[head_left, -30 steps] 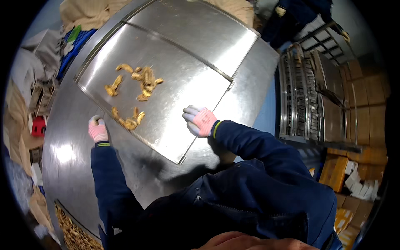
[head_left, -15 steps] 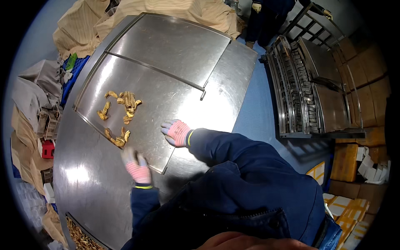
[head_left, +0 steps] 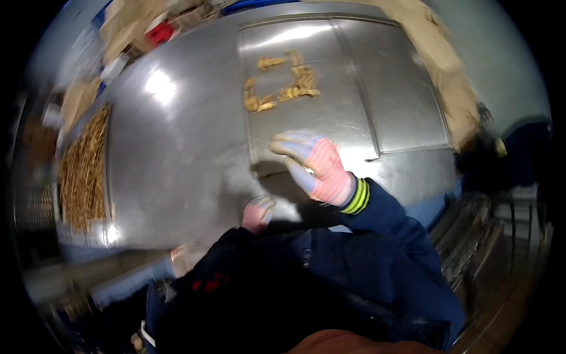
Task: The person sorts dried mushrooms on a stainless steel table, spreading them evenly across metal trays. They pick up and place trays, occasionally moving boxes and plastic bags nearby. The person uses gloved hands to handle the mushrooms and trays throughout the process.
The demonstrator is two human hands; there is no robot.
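My right hand [head_left: 318, 166], in a pink-striped glove with pale fingers, is held above the near part of a flat metal tray [head_left: 330, 115]. Its fingers are stretched out, the thumb stands apart, and nothing is in it. Close to my body, my left hand [head_left: 258, 213] is in a similar glove, low by the near side of the steel table [head_left: 177, 171]; blur hides how its fingers lie. Beyond the right hand, yellow-brown dried pieces [head_left: 300, 82] form a rough ring on the tray. Neither hand touches them.
At the table's left end lies a bed of many thin brown dried pieces [head_left: 84, 171]. Another metal sheet [head_left: 401, 88] adjoins the tray on the right. Tan cloths [head_left: 454, 88] and a red object [head_left: 159, 33] border the far side. A metal rack [head_left: 471, 236] stands at the right.
My view has swung to the left, bringing in the bed of brown pieces. The right hand has risen off the tray, and the left has drawn back toward my body. The ring of pieces looks unchanged.
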